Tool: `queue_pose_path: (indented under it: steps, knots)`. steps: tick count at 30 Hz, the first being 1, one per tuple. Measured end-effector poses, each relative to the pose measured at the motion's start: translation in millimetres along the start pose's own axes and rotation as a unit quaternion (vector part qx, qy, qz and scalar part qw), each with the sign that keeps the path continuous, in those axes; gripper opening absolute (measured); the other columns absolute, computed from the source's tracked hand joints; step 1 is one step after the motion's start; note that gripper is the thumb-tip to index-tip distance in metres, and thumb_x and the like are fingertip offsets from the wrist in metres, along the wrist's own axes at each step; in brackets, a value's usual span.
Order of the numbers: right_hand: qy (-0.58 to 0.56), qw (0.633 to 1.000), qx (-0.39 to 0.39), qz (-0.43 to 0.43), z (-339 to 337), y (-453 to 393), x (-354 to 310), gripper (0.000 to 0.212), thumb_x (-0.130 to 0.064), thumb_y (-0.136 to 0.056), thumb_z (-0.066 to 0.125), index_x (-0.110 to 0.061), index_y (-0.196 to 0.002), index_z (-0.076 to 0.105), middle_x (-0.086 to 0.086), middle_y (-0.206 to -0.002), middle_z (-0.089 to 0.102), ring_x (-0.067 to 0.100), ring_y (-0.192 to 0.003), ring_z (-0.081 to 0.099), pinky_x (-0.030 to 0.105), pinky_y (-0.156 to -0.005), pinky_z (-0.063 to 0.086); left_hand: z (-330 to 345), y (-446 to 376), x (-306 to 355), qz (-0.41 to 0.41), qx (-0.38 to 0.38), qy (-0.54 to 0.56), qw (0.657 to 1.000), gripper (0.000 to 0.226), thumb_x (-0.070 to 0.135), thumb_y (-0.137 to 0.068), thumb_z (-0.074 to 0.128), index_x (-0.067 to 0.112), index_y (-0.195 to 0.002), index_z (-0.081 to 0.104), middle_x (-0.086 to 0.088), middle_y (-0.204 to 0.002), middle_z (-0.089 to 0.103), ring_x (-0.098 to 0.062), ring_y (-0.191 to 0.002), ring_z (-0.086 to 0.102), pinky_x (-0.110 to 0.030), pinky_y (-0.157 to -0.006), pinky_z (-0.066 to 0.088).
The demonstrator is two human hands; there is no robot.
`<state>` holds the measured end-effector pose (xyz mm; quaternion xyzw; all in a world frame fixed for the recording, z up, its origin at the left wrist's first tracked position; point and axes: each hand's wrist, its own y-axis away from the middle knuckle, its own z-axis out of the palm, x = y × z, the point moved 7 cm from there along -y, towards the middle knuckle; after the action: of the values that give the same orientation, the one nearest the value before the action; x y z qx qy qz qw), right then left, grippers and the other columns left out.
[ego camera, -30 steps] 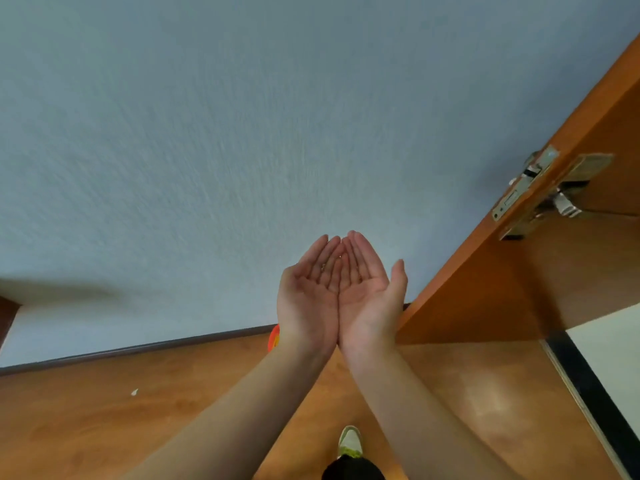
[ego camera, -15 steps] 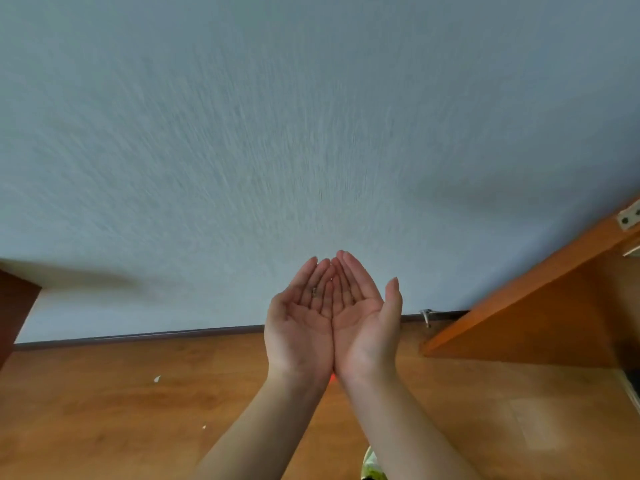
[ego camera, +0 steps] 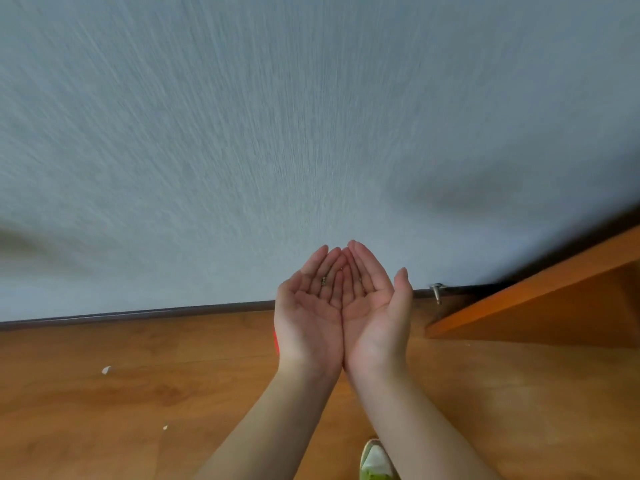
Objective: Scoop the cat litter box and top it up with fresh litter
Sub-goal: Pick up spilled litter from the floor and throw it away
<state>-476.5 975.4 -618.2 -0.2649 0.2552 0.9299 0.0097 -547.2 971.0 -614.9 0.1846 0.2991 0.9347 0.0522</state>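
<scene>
My left hand and my right hand are held palm up, side by side, their inner edges touching to form a cup in front of a grey wall. A tiny dark speck, perhaps a litter grain, lies on the left hand's fingers. No litter box, scoop or litter bag is in view. A sliver of something red-orange shows just behind my left wrist; what it is I cannot tell.
The floor is brown wood with two small white scraps on it. An orange wooden door stands open at the right, with a metal door stop at the skirting. My green-white shoe shows at the bottom.
The view has swung left and down: the door with its lock has slid out to the right, and more floor shows. My cupped hands have stayed together.
</scene>
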Motion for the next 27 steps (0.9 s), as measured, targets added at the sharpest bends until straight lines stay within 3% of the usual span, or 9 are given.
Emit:
queue_pose_path:
  steps: [19,27]
  knots:
    - [0.027,0.998,-0.036,0.045,-190.2,-188.2,144.2,0.064,-0.049,-0.099,0.030,0.002,-0.119,0.063,0.015,-0.123,0.065,0.024,-0.118,0.060,0.033,-0.107,0.041,-207.1,-220.8,-88.9,0.063,-0.019,0.015,0.998,0.038,0.009,-0.100,0.033,-0.002,-0.124,0.060,-0.018,-0.114,0.070,-0.025,-0.109,0.067,-0.032,-0.098,0.049]
    - [0.045,0.997,-0.023,0.049,-263.6,-239.1,199.5,0.068,-0.054,-0.099,0.028,0.002,-0.120,0.063,0.014,-0.122,0.065,0.021,-0.116,0.061,0.029,-0.102,0.044,-285.8,-284.1,-116.1,0.053,0.010,0.029,0.998,0.040,0.017,-0.098,0.037,-0.006,-0.116,0.063,-0.021,-0.111,0.070,-0.030,-0.112,0.065,-0.037,-0.107,0.043]
